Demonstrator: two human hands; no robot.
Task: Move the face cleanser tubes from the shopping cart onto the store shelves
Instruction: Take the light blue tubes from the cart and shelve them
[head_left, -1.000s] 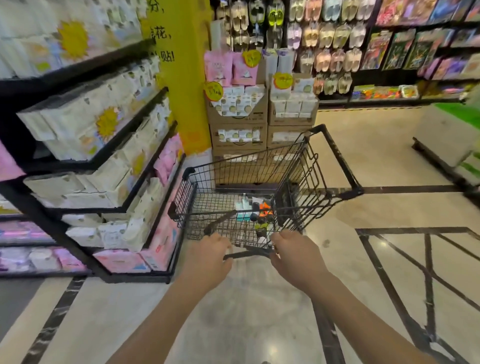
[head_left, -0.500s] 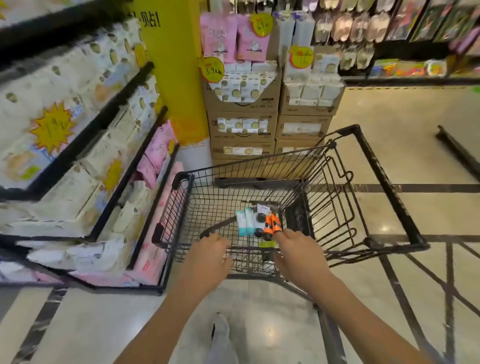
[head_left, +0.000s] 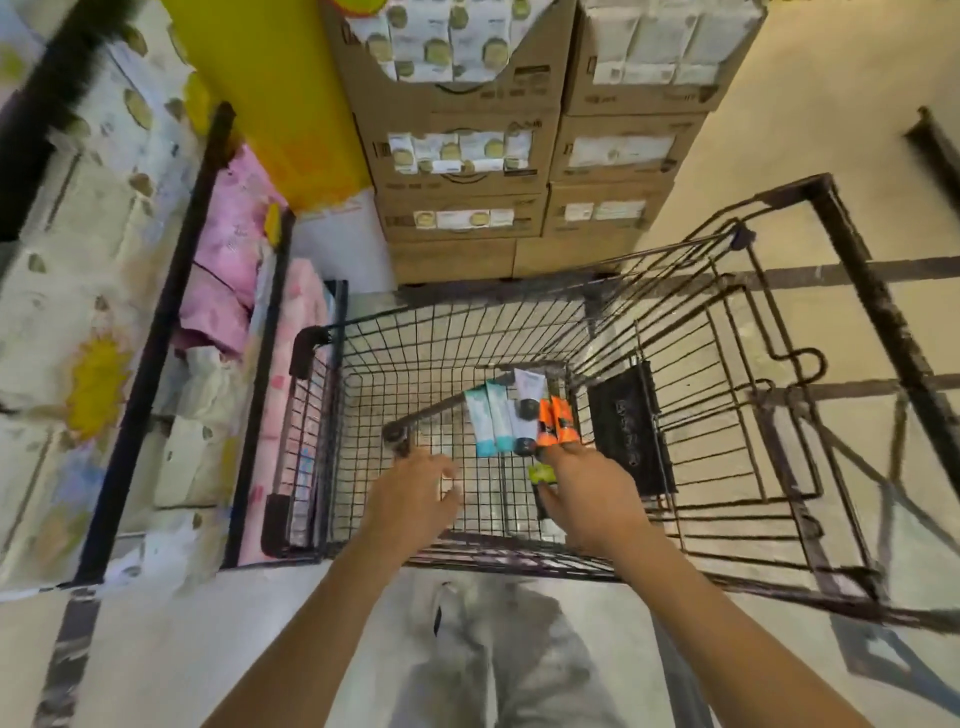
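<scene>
The black wire shopping cart (head_left: 519, 299) stands in front of me. On its floor lie several face cleanser tubes side by side: two teal ones (head_left: 489, 422), a white and black one (head_left: 525, 410) and two orange ones (head_left: 555, 422). A tube with a green end (head_left: 540, 473) lies nearer to me. My right hand (head_left: 589, 496) reaches into the basket, its fingertips at the near ends of the orange tubes and its thumb by the green-ended tube. My left hand (head_left: 415, 493) hovers inside the basket with fingers relaxed and holds nothing.
Black store shelves (head_left: 156, 338) packed with white and pink tissue packs run along the left, close to the cart. Stacked cardboard display boxes (head_left: 462, 156) and a yellow pillar (head_left: 275, 104) stand just beyond the cart's front. Open tiled floor (head_left: 779, 104) lies to the right.
Both hands have left the cart handle and moved forward and down into the basket. My view has tilted down over the cart, and the right fingertips have reached the orange tubes.
</scene>
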